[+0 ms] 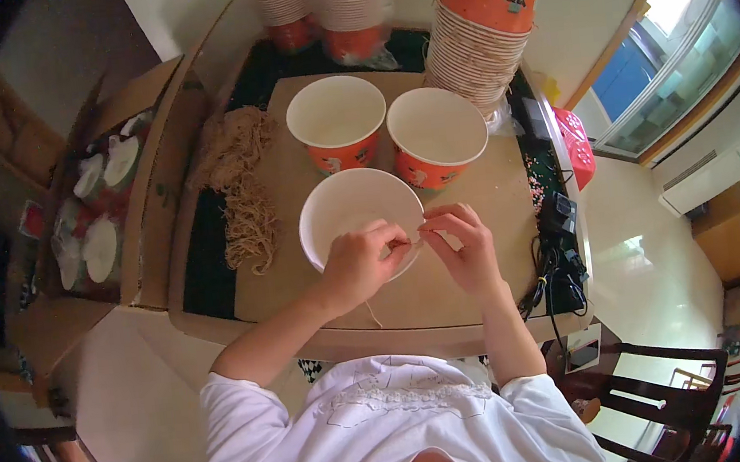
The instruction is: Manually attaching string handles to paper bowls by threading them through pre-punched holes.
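Both of my hands meet at the right rim of the nearest paper bucket [351, 204], which is white inside. My left hand [364, 256] is closed in a pinch over the bucket's front edge. Just beside it, my right hand [462, 244] pinches with thumb and forefinger. A thin tan twine [374, 314] seems to run between the fingertips, and one end hangs below my left hand onto the cardboard. Behind stand two more paper buckets, one on the left [336, 114] and one on the right [437, 126], orange outside with printed pictures.
A loose bundle of tan twine [246, 189] lies left of the buckets. Tall bucket stacks [480, 33] stand at the back. Black cables and adapters [558, 240] lie at the right edge. An open carton [154, 207] with wrapped buckets stands left; a dark chair [670, 389] is at right.
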A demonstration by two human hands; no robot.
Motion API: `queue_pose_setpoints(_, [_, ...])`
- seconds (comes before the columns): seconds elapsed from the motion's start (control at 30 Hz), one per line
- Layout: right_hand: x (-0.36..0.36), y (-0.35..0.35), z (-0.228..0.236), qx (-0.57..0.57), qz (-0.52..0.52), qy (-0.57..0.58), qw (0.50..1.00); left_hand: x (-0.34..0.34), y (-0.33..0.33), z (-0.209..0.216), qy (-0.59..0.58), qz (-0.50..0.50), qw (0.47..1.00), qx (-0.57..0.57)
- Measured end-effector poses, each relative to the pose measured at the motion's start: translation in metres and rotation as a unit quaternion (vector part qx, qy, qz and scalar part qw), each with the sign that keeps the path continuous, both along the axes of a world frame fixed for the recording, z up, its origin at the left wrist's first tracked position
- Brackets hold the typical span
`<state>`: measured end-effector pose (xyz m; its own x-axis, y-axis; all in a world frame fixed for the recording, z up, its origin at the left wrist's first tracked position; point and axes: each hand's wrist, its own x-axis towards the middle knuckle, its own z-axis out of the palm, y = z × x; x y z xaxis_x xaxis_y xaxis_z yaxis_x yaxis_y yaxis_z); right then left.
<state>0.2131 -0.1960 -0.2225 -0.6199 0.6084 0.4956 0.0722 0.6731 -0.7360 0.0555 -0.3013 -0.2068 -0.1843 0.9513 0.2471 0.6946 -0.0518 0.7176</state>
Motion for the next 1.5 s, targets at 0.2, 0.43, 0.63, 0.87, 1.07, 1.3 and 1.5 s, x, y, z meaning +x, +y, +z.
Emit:
queue_pose_setpoints(0.2, [-0.012, 0.013, 0.011, -0.114, -0.005, -0.028, 0.993, -0.006, -0.004, -0.011, 0.086, -0.059, 0.994, -0.03])
queue_pose_setpoints(0.43, [-0.02, 0.019, 0.017, -0.085, 0.045, -0.016, 0.995, -0.004, 0.003, 0.008, -0.067, 0.006, 0.998, 0.018])
queue_pose_setpoints(0.63, [-0.032, 0.026, 0.019, -0.122, 0.091, -0.032, 0.988, -0.016, 0.008, 0.003, 0.314, -0.011, 0.942, 0.119])
queue_pose_setpoints(0.87, [-0.029, 0.03, 0.015, -0.262, 0.082, 0.034, 0.961, -0.019, 0.012, -0.016, 0.317, -0.032, 0.926, 0.203])
queue_pose_setpoints(1.07, [-0.011, 0.026, 0.054, -0.06, -0.019, -0.049, 0.997, -0.013, 0.005, -0.009, 0.26, -0.028, 0.945, 0.197])
queue_pose_setpoints(1.3, [-0.01, 0.013, 0.037, 0.018, 0.148, -0.151, 0.977, -0.011, 0.008, -0.01, 0.293, -0.065, 0.925, 0.231])
queue_pose_setpoints(1.5, [0.011, 0.014, 0.031, 0.082, 0.094, -0.145, 0.982, -0.007, 0.002, -0.01, 0.273, -0.071, 0.934, 0.22])
